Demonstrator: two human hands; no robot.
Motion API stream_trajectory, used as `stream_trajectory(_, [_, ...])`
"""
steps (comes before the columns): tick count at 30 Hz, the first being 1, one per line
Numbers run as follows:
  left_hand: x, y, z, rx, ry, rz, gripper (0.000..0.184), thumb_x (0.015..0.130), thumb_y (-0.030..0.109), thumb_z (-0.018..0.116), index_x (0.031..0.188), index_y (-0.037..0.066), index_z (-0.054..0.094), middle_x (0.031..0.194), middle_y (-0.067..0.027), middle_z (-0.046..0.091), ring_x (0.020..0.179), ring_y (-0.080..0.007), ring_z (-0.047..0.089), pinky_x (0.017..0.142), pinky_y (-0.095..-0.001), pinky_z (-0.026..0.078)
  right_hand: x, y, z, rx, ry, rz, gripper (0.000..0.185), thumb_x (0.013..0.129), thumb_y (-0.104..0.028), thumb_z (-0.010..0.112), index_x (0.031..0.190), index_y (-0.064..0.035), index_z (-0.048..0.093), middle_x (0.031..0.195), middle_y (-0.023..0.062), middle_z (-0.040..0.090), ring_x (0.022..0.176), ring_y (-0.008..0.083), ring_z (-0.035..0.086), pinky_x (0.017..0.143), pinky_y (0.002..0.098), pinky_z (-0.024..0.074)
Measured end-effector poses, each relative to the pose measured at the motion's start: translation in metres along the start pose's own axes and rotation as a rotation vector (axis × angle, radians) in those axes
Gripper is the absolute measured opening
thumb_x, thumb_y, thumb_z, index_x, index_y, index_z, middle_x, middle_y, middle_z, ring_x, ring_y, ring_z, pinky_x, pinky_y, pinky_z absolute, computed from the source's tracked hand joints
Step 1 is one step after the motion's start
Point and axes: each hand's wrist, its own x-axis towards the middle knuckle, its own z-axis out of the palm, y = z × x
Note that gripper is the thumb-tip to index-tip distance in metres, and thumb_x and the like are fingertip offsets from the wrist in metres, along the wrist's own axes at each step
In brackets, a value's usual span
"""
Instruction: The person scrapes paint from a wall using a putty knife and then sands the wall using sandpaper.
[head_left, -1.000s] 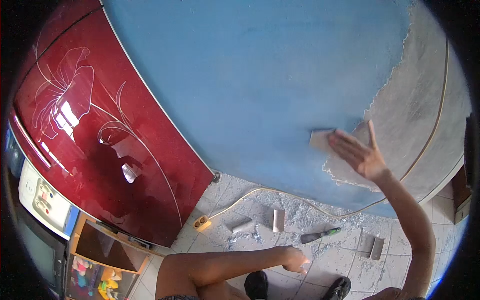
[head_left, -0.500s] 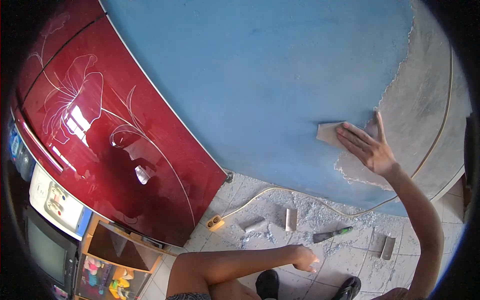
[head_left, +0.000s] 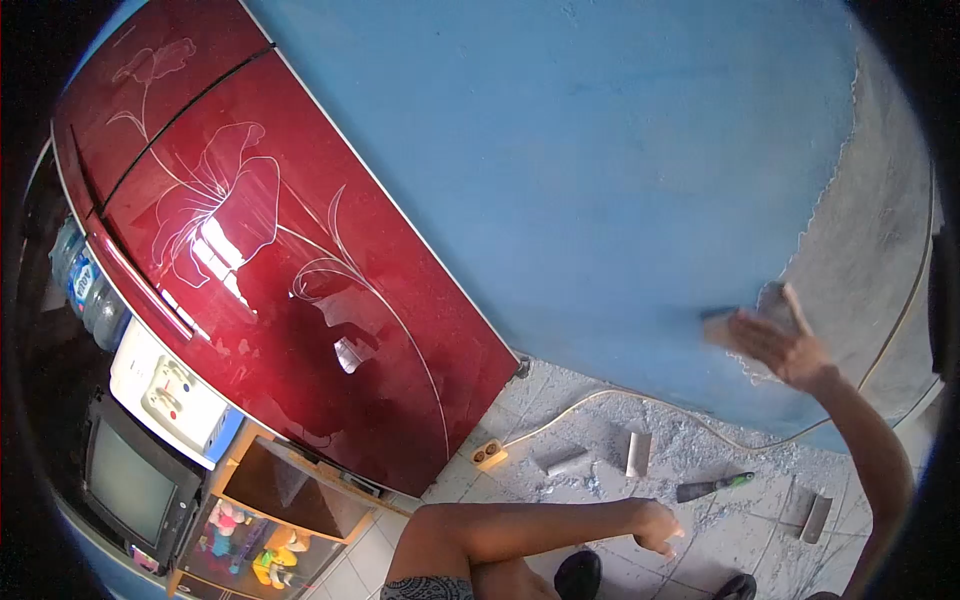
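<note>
My right hand [head_left: 780, 350] is pressed flat against the blue wall [head_left: 620, 190], its fingers over a small sheet that looks like sandpaper [head_left: 718, 328]. Motion blurs the hand and the sheet. Beside them is the ragged edge where blue paint gives way to a bare grey patch [head_left: 880, 220]. My left hand [head_left: 656, 526] hangs above the floor with loosely parted fingers and holds nothing; its forearm lies across my bent leg. Below the wall, a scraper with a green-tipped handle [head_left: 715, 487] lies on the tiles.
Paint flakes [head_left: 600, 425] litter the tiles along the wall. Curled pieces [head_left: 638, 455] lie among them, near a cable with a socket block [head_left: 489, 455]. A glossy red fridge [head_left: 300, 250] stands at left, beside a television [head_left: 135, 480] and a wooden cabinet [head_left: 270, 490].
The camera view has shifted, so everything sits lower and further right. My right hand has slid slightly down the wall with the sheet. My left hand stays over the floor.
</note>
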Motion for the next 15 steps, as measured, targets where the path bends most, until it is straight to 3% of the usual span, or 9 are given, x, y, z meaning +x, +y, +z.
stream_trajectory(3, [0.000,0.002,0.000,0.002,0.039,0.011,0.069,0.093,0.054,0.054,0.139,0.003,0.051,0.116,-0.0293,0.064,0.111,-0.0455,0.061,0.094,-0.0529,0.049,-0.009,-0.012,0.012,0.105,-0.132,-0.074,0.056,0.091,-0.040,0.050,0.145,-0.0213,0.049,0.158,-0.0073,0.035,0.148,0.0078,0.024,0.123,0.0640,0.0012])
stream_trajectory(7, [0.004,0.000,0.004,-0.006,0.001,0.008,0.068,0.094,0.055,0.053,0.139,0.004,0.051,0.117,-0.0267,0.065,0.111,-0.0449,0.061,0.094,-0.0534,0.049,-0.001,0.027,-0.008,-0.218,-0.042,0.113,0.057,0.097,-0.035,0.042,0.153,-0.0247,0.035,0.161,-0.0086,0.030,0.149,0.0065,0.023,0.123,0.0641,-0.0038])
stream_trajectory(8, [0.005,-0.004,0.005,-0.013,-0.025,0.008,0.069,0.094,0.055,0.053,0.139,0.004,0.050,0.118,-0.0265,0.065,0.112,-0.0445,0.061,0.094,-0.0534,0.049,0.004,0.033,-0.015,-0.093,0.038,0.179,0.056,0.100,-0.033,0.037,0.155,-0.0249,0.030,0.162,-0.0097,0.026,0.149,0.0064,0.020,0.123,0.0632,-0.0060])
stream_trajectory(9, [0.013,-0.004,0.005,-0.009,-0.049,0.031,0.069,0.094,0.056,0.052,0.140,0.004,0.050,0.119,-0.0263,0.064,0.113,-0.0441,0.061,0.095,-0.0535,0.049,0.002,0.032,-0.015,-0.142,-0.073,0.180,0.056,0.100,-0.034,0.036,0.155,-0.0245,0.029,0.163,-0.0099,0.024,0.150,0.0074,0.019,0.122,0.0644,-0.0067])
stream_trajectory(12, [0.010,0.000,0.003,-0.001,-0.041,0.014,0.071,0.096,0.058,0.048,0.144,0.007,0.046,0.128,-0.0264,0.061,0.119,-0.0427,0.058,0.100,-0.0526,0.046,-0.016,-0.001,0.017,-0.216,-0.166,0.049,0.060,0.099,-0.038,0.041,0.156,-0.0258,0.029,0.164,-0.0102,0.020,0.152,0.0117,0.015,0.119,0.0701,-0.0038])
stream_trajectory(15, [0.004,0.004,-0.003,0.010,-0.058,0.008,0.075,0.096,0.064,0.044,0.147,0.009,0.043,0.130,-0.0266,0.060,0.121,-0.0430,0.057,0.102,-0.0523,0.045,-0.031,-0.040,0.025,-0.172,-0.151,-0.105,0.058,0.096,-0.040,0.048,0.152,-0.0359,0.036,0.162,-0.0138,0.024,0.152,0.0117,0.015,0.121,0.0668,0.0009])
